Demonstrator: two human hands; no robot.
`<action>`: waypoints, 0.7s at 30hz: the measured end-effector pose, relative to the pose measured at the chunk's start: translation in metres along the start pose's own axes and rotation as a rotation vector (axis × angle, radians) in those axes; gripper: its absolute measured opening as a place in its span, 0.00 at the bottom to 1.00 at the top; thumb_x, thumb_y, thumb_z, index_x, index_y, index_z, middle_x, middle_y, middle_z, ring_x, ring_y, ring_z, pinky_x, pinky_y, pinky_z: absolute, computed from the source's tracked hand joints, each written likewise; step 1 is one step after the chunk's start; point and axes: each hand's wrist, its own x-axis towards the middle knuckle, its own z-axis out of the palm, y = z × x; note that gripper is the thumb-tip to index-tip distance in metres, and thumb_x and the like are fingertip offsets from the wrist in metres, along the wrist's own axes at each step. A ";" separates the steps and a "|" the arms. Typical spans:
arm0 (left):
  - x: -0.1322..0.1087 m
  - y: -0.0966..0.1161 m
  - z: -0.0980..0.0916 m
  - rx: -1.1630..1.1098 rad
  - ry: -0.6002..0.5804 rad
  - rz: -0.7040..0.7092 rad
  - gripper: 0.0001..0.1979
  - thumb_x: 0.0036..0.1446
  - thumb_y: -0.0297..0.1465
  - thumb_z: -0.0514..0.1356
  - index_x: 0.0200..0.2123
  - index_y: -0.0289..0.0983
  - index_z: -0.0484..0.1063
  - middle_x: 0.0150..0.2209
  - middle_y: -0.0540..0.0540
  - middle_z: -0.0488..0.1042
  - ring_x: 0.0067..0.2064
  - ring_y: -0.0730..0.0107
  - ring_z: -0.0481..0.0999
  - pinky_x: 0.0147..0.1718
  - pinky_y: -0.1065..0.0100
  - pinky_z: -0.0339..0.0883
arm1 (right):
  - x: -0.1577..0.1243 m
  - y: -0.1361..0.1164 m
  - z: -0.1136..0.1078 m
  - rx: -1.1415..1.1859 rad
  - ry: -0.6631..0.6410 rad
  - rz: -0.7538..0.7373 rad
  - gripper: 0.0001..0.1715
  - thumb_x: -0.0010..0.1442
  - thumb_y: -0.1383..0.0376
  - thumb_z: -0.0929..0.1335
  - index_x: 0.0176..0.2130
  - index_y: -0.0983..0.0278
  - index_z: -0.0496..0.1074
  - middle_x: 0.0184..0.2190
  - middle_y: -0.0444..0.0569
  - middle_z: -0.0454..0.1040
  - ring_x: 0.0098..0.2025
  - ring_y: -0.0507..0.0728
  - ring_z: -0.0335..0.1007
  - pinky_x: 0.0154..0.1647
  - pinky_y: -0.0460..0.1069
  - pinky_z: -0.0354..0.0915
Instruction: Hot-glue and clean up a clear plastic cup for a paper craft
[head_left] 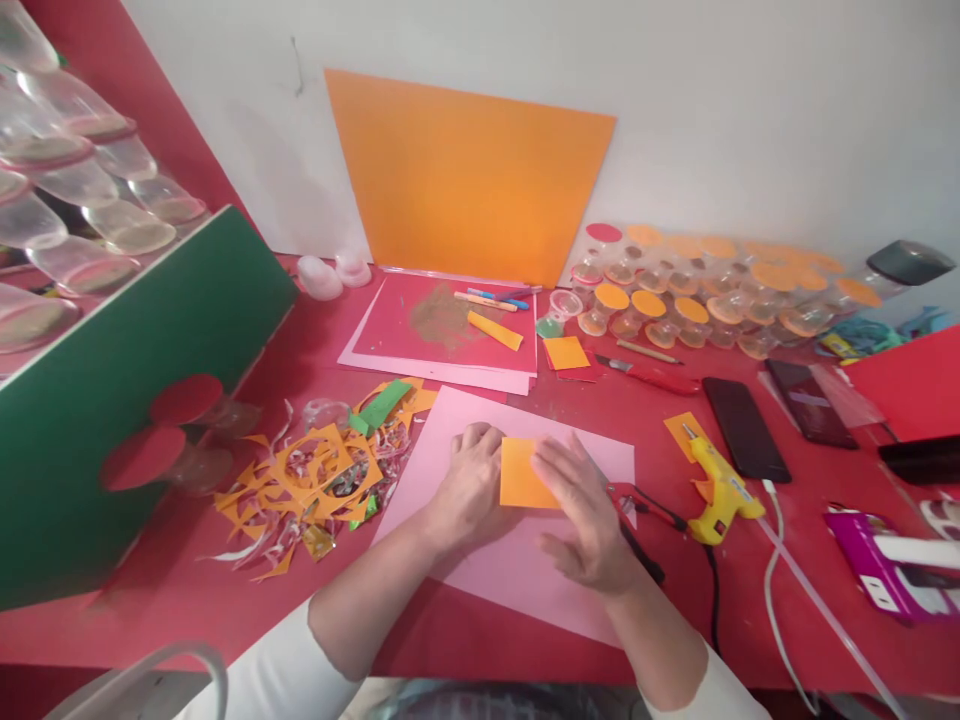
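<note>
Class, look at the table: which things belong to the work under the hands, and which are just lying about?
In use: left hand and right hand, both on the orange paper square, which lies on the pink sheet.
Lying about: yellow glue gun, black phone, orange scraps, red craft knife, big orange sheet against the wall.

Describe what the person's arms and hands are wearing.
The left hand and right hand are bare, without gloves; no watch or bracelet shows at the wrists. The forearms are uncovered. The left sleeve and right sleeve are plain white and end well above the wrists.
</note>
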 end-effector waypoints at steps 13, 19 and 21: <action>-0.001 -0.004 -0.004 -0.010 0.035 0.030 0.16 0.52 0.42 0.65 0.38 0.36 0.73 0.40 0.40 0.73 0.48 0.49 0.66 0.45 0.53 0.61 | 0.003 0.002 -0.001 -0.092 -0.130 -0.039 0.34 0.73 0.52 0.56 0.65 0.72 0.60 0.57 0.62 0.74 0.67 0.63 0.61 0.71 0.68 0.46; -0.003 -0.004 0.000 0.034 0.051 0.047 0.13 0.57 0.39 0.62 0.42 0.36 0.75 0.40 0.40 0.73 0.48 0.50 0.66 0.43 0.53 0.60 | 0.007 0.001 -0.003 -0.135 -0.177 -0.060 0.29 0.72 0.53 0.58 0.59 0.72 0.68 0.54 0.61 0.77 0.63 0.64 0.68 0.71 0.68 0.47; -0.003 -0.004 0.002 0.047 0.057 0.047 0.12 0.59 0.37 0.61 0.41 0.37 0.75 0.40 0.40 0.73 0.48 0.50 0.65 0.43 0.54 0.59 | 0.008 0.001 -0.003 -0.125 -0.179 -0.059 0.29 0.72 0.53 0.59 0.59 0.72 0.68 0.54 0.61 0.78 0.63 0.64 0.68 0.70 0.68 0.50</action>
